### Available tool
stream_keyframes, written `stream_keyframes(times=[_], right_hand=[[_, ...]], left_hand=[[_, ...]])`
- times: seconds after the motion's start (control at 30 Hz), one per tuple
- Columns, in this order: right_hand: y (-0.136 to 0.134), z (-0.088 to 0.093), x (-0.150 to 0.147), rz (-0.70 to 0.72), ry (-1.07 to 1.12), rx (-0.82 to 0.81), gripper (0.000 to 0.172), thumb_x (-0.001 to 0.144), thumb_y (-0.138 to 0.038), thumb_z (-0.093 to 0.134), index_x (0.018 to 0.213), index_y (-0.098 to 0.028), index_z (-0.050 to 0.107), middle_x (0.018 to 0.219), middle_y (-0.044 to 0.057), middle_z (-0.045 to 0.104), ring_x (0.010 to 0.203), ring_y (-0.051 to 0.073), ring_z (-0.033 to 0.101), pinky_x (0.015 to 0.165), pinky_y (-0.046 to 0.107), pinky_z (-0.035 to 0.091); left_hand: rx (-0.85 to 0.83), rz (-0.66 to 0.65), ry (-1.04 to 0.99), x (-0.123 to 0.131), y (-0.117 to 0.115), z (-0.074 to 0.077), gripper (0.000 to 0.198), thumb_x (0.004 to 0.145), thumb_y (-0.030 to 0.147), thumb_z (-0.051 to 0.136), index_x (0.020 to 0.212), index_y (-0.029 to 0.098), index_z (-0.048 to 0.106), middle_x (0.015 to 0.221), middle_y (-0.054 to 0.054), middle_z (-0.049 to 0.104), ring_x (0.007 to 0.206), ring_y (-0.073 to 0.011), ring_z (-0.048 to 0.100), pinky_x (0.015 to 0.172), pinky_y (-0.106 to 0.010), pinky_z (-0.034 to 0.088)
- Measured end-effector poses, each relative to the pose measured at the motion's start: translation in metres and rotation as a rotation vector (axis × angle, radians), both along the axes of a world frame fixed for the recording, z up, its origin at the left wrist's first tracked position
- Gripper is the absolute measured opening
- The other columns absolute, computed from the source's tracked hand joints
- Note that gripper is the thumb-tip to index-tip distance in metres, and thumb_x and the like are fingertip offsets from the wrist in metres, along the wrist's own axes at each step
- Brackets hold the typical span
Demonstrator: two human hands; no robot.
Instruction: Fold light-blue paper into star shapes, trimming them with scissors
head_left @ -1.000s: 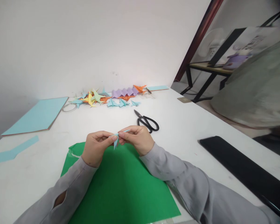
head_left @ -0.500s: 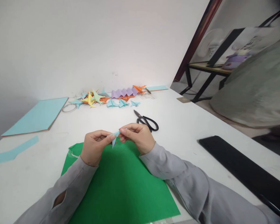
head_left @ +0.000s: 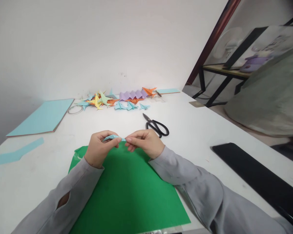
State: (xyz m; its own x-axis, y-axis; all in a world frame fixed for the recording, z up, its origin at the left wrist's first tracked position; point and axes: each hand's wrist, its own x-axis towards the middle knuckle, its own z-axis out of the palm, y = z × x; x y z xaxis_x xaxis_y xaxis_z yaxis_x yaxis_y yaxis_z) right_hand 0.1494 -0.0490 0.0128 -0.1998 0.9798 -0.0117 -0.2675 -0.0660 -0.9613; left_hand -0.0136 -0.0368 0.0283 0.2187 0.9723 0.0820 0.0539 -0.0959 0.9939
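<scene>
A small folded piece of light blue paper is pinched between my two hands, over the far edge of a green sheet. My left hand grips its left part between thumb and fingers. With thumb and forefinger, my right hand pinches the narrow right end. Fingers cover part of the paper, so its full shape is hidden. Just beyond my right hand lie black-handled scissors, blades pointing away to the left.
Folded paper figures, among them a yellow one, and a purple pleated strip lie along the wall. At left are a light blue sheet stack, a wire ring and a blue paper strip. A long black object lies right.
The blue paper has turned in my hands: the point that hung below my left fingers now lies along that hand. The whole view has shifted slightly.
</scene>
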Motion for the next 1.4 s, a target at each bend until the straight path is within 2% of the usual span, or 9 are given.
stream_keyframes(times=[0.3, 0.53, 0.77, 1.1, 1.27, 1.4], right_hand=[[0.001, -0.004, 0.001, 0.029, -0.102, 0.069, 0.028, 0.056, -0.036, 0.074, 0.067, -0.011, 0.067, 0.049, 0.0, 0.062, 0.042, 0.011, 0.057, 0.043, 0.024, 0.047], [-0.002, -0.005, 0.001, -0.002, -0.284, 0.182, 0.017, 0.066, -0.031, 0.065, 0.067, -0.014, 0.066, 0.051, -0.001, 0.06, 0.044, 0.01, 0.055, 0.047, 0.023, 0.046], [-0.002, -0.006, 0.001, 0.0, -0.461, 0.333, 0.01, 0.072, -0.022, 0.057, 0.068, -0.018, 0.065, 0.055, -0.001, 0.061, 0.047, 0.011, 0.057, 0.05, 0.025, 0.046], [-0.002, -0.003, -0.001, 0.014, -0.333, 0.116, 0.006, 0.065, -0.016, 0.06, 0.068, -0.014, 0.064, 0.055, -0.001, 0.061, 0.048, 0.011, 0.057, 0.052, 0.025, 0.047], [0.0, -0.005, 0.0, -0.001, -0.251, -0.006, 0.018, 0.054, -0.013, 0.069, 0.072, -0.013, 0.065, 0.051, -0.002, 0.061, 0.046, 0.01, 0.056, 0.051, 0.024, 0.047], [0.001, -0.005, 0.001, 0.011, -0.176, 0.011, 0.022, 0.053, -0.018, 0.072, 0.073, -0.013, 0.065, 0.053, -0.002, 0.063, 0.047, 0.01, 0.058, 0.051, 0.024, 0.048]], left_hand=[[-0.035, 0.0, 0.004, 0.0, 0.0, 0.001, 0.009, 0.057, 0.018, 0.069, 0.062, 0.013, 0.064, 0.05, 0.0, 0.058, 0.052, -0.0117, 0.052, 0.053, -0.024, 0.041], [-0.019, -0.006, 0.053, -0.003, 0.004, -0.003, 0.012, 0.059, 0.024, 0.068, 0.061, 0.013, 0.064, 0.048, 0.0, 0.058, 0.049, -0.0112, 0.051, 0.05, -0.023, 0.039], [-0.021, -0.037, 0.122, -0.007, 0.007, 0.001, 0.008, 0.059, 0.02, 0.067, 0.056, 0.013, 0.064, 0.047, 0.001, 0.056, 0.048, -0.0101, 0.049, 0.048, -0.022, 0.037], [-0.024, -0.05, 0.117, -0.008, 0.008, -0.001, 0.009, 0.058, 0.021, 0.068, 0.058, 0.013, 0.063, 0.047, 0.001, 0.056, 0.05, -0.0108, 0.049, 0.051, -0.023, 0.036], [-0.029, -0.033, 0.085, -0.009, 0.008, 0.0, 0.012, 0.06, 0.023, 0.069, 0.059, 0.013, 0.063, 0.048, 0.001, 0.057, 0.05, -0.0104, 0.049, 0.051, -0.023, 0.036], [-0.022, -0.035, 0.071, -0.01, 0.009, 0.0, 0.015, 0.061, 0.025, 0.069, 0.06, 0.013, 0.063, 0.049, 0.0, 0.057, 0.051, -0.0108, 0.05, 0.052, -0.023, 0.037]])
